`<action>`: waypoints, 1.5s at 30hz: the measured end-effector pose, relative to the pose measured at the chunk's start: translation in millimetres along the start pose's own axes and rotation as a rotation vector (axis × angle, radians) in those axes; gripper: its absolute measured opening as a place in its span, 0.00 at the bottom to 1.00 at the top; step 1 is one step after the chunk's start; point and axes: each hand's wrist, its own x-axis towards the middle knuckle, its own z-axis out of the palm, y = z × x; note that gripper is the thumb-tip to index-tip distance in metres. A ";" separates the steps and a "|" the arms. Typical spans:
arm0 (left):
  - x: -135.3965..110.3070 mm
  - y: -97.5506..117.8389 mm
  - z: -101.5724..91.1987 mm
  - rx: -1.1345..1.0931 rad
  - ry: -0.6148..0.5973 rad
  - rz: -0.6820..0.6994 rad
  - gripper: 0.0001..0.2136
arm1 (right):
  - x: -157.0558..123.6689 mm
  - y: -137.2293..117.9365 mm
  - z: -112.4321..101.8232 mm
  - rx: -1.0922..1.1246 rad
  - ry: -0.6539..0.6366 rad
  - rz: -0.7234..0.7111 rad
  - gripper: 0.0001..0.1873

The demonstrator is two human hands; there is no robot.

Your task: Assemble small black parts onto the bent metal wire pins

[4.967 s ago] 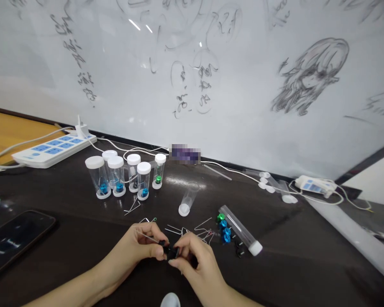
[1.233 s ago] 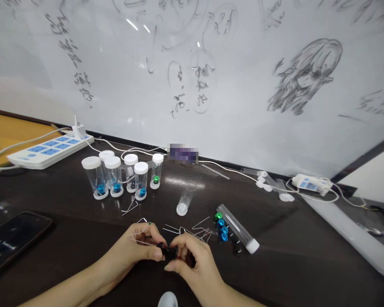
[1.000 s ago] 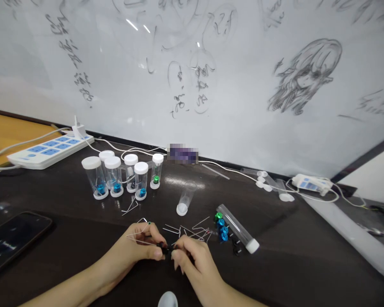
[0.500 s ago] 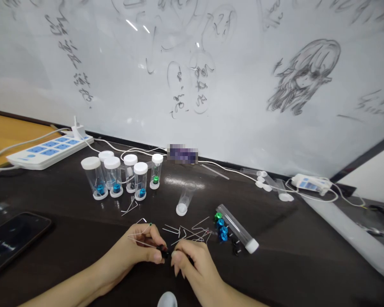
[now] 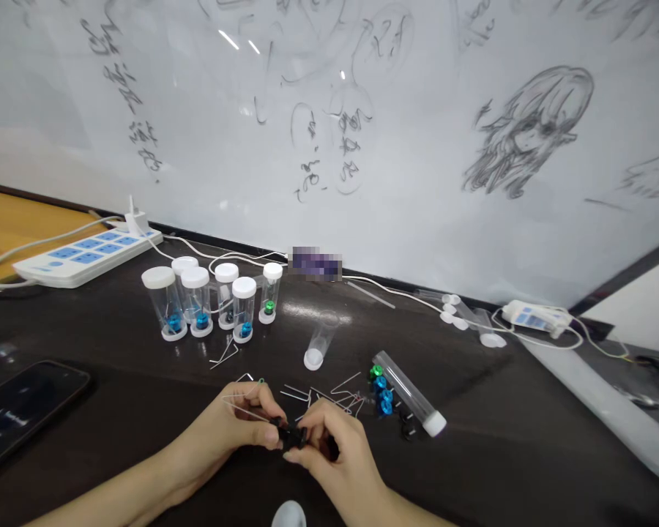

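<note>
My left hand [image 5: 250,421] is closed, its thumb and fingers pinching a small black part [image 5: 292,437]. A thin bent metal rod [image 5: 244,407] also runs through that hand, one end pointing at the black part. My right hand [image 5: 332,446] grips the other side of the same part with thumb and fingertips. Just beyond the hands lie several loose bent metal rods [image 5: 340,399], some hidden behind my right fingers. To the right, small blue round metal pieces [image 5: 384,395], a green one [image 5: 376,372] and some black pieces [image 5: 406,424] lie together.
Several white-capped clear tubes [image 5: 196,300] stand upright at the left. A clear tube [image 5: 409,394] lies at the right; another tube [image 5: 318,348] is in the middle. A phone [image 5: 27,413], a power strip [image 5: 88,256] and cables run along the left and back. A whiteboard [image 5: 417,183] rises behind.
My right hand has moved slightly left and its fingertips now meet the black part in my left hand. Before, a small gap showed between the hands.
</note>
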 end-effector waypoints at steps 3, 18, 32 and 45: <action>-0.5 0.6 0.5 -0.004 0.012 -0.009 0.08 | 0.4 -2.7 -2.5 -0.015 -0.039 0.032 0.09; -2.8 5.2 3.0 0.037 0.031 -0.010 0.07 | 2.3 -0.7 -2.0 0.017 -0.039 0.045 0.11; -2.2 11.8 8.7 0.069 0.018 -0.016 0.07 | 0.4 -0.1 0.5 -0.031 -0.005 0.025 0.09; -3.5 10.3 7.7 0.035 0.013 -0.021 0.08 | 1.8 -0.4 0.3 -0.025 0.024 0.067 0.10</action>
